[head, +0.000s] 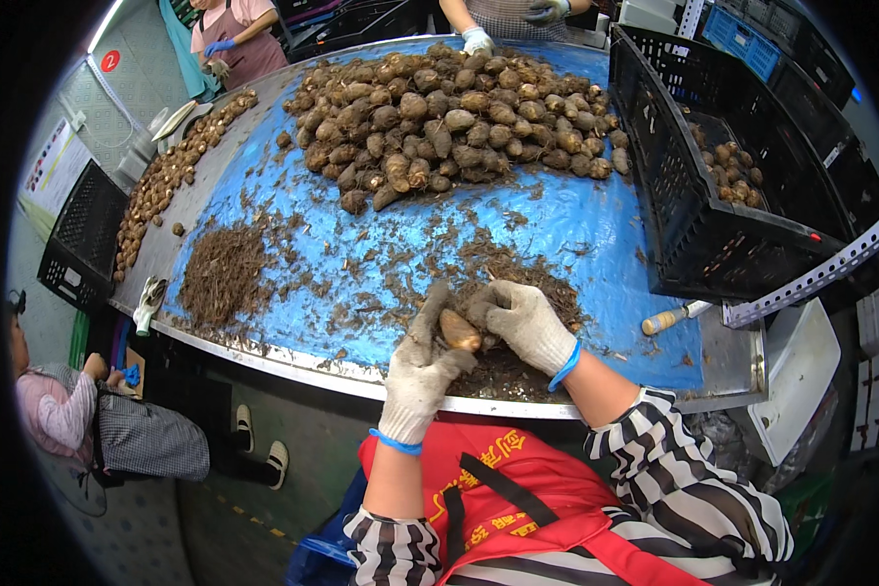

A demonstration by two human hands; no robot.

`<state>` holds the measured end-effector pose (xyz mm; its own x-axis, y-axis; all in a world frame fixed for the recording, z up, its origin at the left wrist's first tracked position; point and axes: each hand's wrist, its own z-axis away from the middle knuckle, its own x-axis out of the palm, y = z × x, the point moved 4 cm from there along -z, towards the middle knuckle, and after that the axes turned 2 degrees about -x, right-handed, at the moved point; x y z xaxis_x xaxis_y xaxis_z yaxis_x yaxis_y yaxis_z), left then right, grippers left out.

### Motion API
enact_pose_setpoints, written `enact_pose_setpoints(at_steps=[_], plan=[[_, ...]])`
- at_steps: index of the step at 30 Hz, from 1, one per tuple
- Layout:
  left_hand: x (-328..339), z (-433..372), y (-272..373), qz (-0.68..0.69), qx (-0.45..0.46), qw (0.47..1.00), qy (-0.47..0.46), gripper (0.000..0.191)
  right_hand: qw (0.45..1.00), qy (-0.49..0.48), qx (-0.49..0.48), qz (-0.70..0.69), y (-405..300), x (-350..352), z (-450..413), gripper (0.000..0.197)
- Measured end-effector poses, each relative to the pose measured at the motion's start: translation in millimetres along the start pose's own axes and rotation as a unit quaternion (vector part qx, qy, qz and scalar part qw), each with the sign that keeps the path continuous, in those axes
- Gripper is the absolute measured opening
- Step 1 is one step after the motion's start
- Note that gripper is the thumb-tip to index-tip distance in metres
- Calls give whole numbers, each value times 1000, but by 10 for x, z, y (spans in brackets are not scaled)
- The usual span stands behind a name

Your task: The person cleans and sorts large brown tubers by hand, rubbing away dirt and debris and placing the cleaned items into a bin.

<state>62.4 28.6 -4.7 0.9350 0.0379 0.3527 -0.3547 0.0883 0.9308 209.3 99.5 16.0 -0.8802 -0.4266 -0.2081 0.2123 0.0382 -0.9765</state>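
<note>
A small peeled taro corm (460, 330), light brown and oval, rests in the fingers of my left hand (421, 366). Close to its right side, the curled fingers of my right hand (525, 322) pinch dark fibrous skin, partly hidden by the glove. Both hands wear soiled white knit gloves with blue bands at the wrists. Below them, a heap of brown fibres and scraps (509, 373) lies at the table's near edge. A large pile of hairy, unpeeled taro corms (439, 124) covers the far middle of the blue plastic sheet (322, 293).
A wooden-handled knife (666, 320) lies at right, before a black crate (732, 227) holding some corms (732, 172). Left are a fibre heap (223, 275), a glove (149, 304) and a row of cleaned corms (168, 183). Co-workers are at the far side; another person sits at left.
</note>
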Motion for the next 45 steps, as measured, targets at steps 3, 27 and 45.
enact_pose_setpoints(at_steps=[3,27,45], plan=[[-27,-5,-52,139,21,990,-15,89,994,-28,37,-100,48,20,-22,18],[-214,-60,-264,191,-43,978,-67,66,928,-31,-345,138,-196,232,94,40],[-242,-93,-295,225,-95,969,-30,68,946,-51,-268,174,-335,212,80,58]])
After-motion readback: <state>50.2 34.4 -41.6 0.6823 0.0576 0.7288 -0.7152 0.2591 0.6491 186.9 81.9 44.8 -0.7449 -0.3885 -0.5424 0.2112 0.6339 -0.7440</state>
